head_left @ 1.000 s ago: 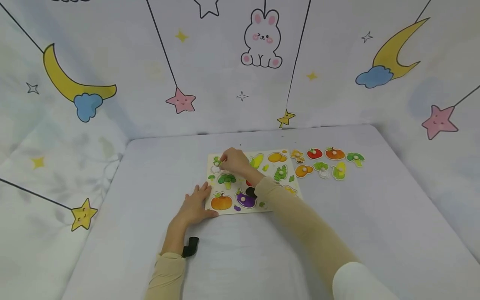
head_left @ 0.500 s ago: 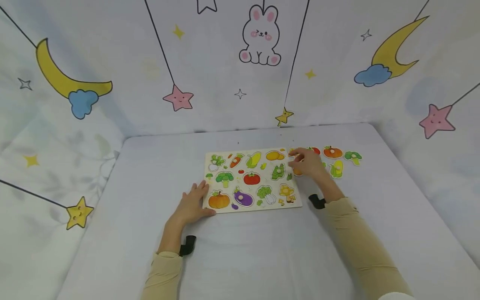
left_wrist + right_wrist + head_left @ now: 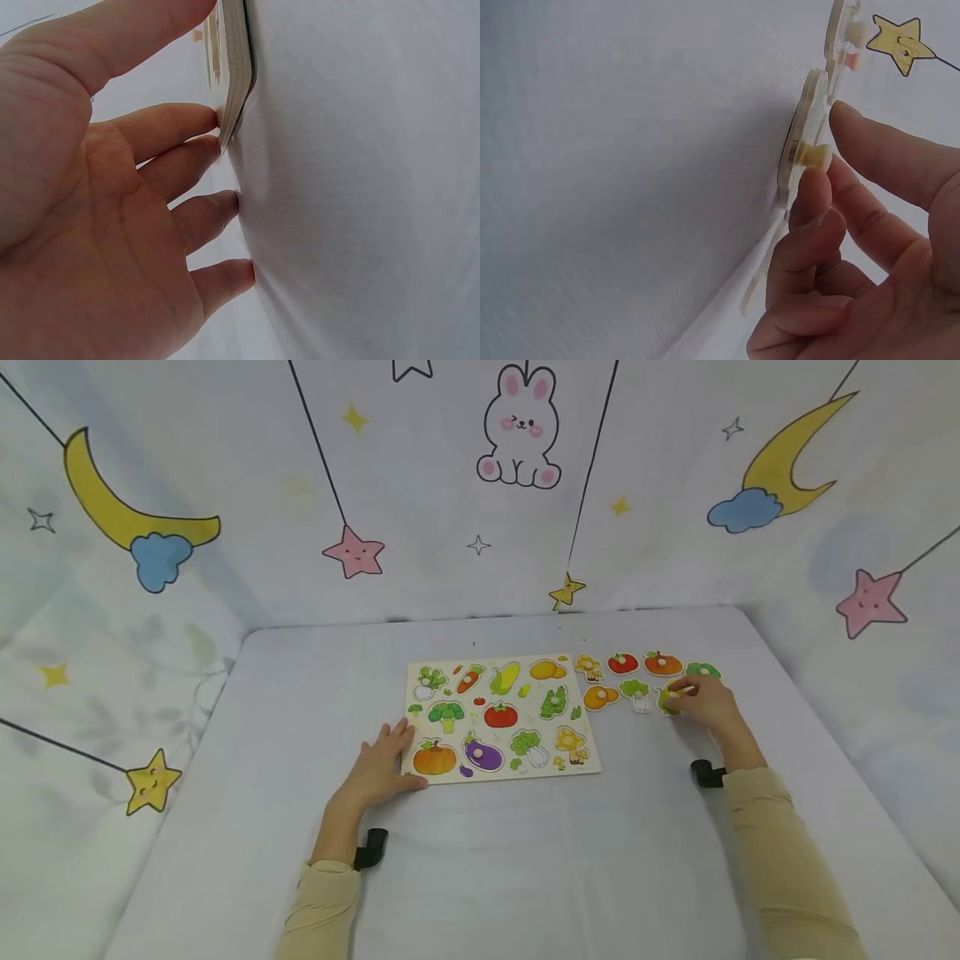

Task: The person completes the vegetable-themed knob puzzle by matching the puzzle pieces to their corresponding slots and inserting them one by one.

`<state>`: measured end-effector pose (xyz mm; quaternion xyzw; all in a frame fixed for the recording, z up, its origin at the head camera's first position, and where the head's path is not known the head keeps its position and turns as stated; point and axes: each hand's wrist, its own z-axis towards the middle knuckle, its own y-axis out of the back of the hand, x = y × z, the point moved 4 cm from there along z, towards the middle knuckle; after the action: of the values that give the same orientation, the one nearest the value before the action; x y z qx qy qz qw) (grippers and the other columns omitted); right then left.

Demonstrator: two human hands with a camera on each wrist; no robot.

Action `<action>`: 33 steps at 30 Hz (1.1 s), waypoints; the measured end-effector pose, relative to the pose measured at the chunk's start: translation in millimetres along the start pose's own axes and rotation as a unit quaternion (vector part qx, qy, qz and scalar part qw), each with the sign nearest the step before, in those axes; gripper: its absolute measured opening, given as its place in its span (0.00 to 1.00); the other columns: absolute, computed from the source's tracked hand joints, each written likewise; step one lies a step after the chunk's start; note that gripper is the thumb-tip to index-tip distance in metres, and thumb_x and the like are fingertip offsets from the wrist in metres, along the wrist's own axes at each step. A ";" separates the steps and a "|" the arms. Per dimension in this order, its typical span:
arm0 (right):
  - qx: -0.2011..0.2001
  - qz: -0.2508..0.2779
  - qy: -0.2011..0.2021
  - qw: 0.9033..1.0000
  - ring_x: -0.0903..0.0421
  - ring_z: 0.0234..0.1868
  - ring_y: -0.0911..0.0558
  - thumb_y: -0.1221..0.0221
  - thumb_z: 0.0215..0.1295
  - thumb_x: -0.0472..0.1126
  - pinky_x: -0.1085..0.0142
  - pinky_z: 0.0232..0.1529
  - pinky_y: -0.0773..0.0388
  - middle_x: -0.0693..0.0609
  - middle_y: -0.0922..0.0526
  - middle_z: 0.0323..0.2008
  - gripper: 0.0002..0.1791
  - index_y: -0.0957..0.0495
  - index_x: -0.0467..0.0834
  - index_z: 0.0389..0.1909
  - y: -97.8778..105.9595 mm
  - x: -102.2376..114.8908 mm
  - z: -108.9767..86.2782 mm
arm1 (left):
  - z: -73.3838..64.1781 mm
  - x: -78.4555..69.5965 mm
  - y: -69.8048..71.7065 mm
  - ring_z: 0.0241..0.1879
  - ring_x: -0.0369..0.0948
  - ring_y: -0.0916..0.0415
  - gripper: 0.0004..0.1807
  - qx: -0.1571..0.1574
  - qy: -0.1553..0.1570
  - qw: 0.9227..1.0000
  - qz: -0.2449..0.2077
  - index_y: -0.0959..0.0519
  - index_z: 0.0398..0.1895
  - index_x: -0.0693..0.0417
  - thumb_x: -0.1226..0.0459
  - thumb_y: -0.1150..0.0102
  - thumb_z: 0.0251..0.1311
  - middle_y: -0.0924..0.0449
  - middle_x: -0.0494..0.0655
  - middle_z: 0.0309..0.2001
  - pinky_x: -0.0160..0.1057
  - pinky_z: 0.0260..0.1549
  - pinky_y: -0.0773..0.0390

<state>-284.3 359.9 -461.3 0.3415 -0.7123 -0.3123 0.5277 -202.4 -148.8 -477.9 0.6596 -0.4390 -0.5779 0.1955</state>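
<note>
A pale puzzle board (image 3: 465, 785) with vegetable pictures lies on the table. My left hand (image 3: 381, 766) rests at its left edge, fingers spread; in the left wrist view the thumb and two fingertips meet the board's rim (image 3: 238, 82). To the right of the board, my right hand (image 3: 708, 702) is over the corn piece (image 3: 664, 700), partly covering it. In the right wrist view a fingertip is right under the piece's yellow knob (image 3: 814, 156), while the thumb (image 3: 855, 124) stands apart above it. An eggplant piece (image 3: 483, 755) and a radish piece (image 3: 431, 683) sit in the board.
Loose knobbed pieces lie right of the board: mushroom (image 3: 588, 667), tomato (image 3: 622, 663), pumpkin (image 3: 663, 662), broccoli (image 3: 702, 671), potato (image 3: 601, 697) and bok choy (image 3: 636, 695). White cloth covers the table (image 3: 487, 877). A printed backdrop (image 3: 420, 468) rises behind.
My right hand has left the radish piece at the board's upper left and moved right, past the board, to the corn piece. The left hand keeps its place at the board's edge.
</note>
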 end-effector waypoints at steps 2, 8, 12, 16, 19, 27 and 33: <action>0.006 0.006 -0.001 1.000 0.39 0.47 0.27 0.42 0.66 0.44 0.57 0.39 0.27 0.30 0.27 0.50 0.23 0.27 0.32 0.55 0.3 -2.3 0.6 | -0.6 -1.0 1.2 0.77 0.61 0.64 0.51 -0.003 -0.002 1.000 -0.001 0.45 0.75 0.61 0.57 0.28 0.52 0.56 0.55 0.78 0.68 0.71 0.65; -0.002 0.015 -0.028 0.999 0.43 0.44 0.28 0.42 0.66 0.43 0.63 0.35 0.30 0.35 0.26 0.45 0.20 0.26 0.32 0.50 0.8 -5.3 4.8 | -1.2 -0.4 1.4 0.77 0.62 0.63 0.51 -0.010 -0.005 1.000 -0.004 0.45 0.75 0.62 0.56 0.27 0.50 0.54 0.57 0.78 0.68 0.71 0.64; -0.019 0.007 -0.035 0.999 0.43 0.42 0.27 0.40 0.64 0.42 0.62 0.34 0.30 0.36 0.23 0.41 0.18 0.24 0.30 0.46 2.0 -4.8 7.1 | 0.6 2.0 -0.5 0.77 0.60 0.65 0.51 -0.004 0.002 1.000 0.000 0.46 0.76 0.60 0.56 0.28 0.52 0.56 0.54 0.78 0.67 0.71 0.66; -0.024 0.000 -0.041 0.999 0.43 0.42 0.27 0.39 0.64 0.42 0.61 0.36 0.28 0.35 0.22 0.41 0.18 0.24 0.30 0.44 2.2 -3.3 6.8 | 1.4 2.5 -0.8 0.77 0.59 0.65 0.51 -0.001 0.009 1.000 0.001 0.46 0.76 0.58 0.55 0.28 0.52 0.56 0.53 0.79 0.67 0.71 0.66; -0.025 0.002 -0.046 0.999 0.43 0.42 0.27 0.39 0.64 0.41 0.60 0.36 0.28 0.35 0.23 0.42 0.17 0.24 0.29 0.44 1.7 -2.7 5.8 | 0.6 1.2 -0.3 0.78 0.58 0.65 0.51 -0.001 0.010 1.000 -0.001 0.46 0.76 0.58 0.56 0.28 0.52 0.56 0.52 0.79 0.66 0.72 0.66; -0.034 0.010 -0.046 0.998 0.42 0.44 0.28 0.40 0.64 0.42 0.60 0.37 0.29 0.34 0.23 0.45 0.18 0.24 0.30 0.46 2.3 1.0 1.9 | 0.6 1.4 -0.9 0.78 0.57 0.65 0.51 -0.003 0.011 1.000 -0.002 0.45 0.76 0.58 0.56 0.28 0.52 0.56 0.52 0.79 0.65 0.72 0.66; -0.048 0.031 -0.014 0.998 0.44 0.43 0.28 0.39 0.64 0.43 0.63 0.35 0.31 0.36 0.23 0.43 0.19 0.23 0.31 0.46 -2.3 23.3 -0.2 | 1.1 1.9 -1.1 0.78 0.57 0.65 0.51 -0.005 0.013 1.000 -0.001 0.46 0.76 0.57 0.56 0.28 0.51 0.56 0.51 0.79 0.65 0.72 0.66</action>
<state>-288.6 339.6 -450.5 0.2888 -0.7143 -0.3345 0.5427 -203.2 -149.5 -480.2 0.6662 -0.4328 -0.5721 0.2040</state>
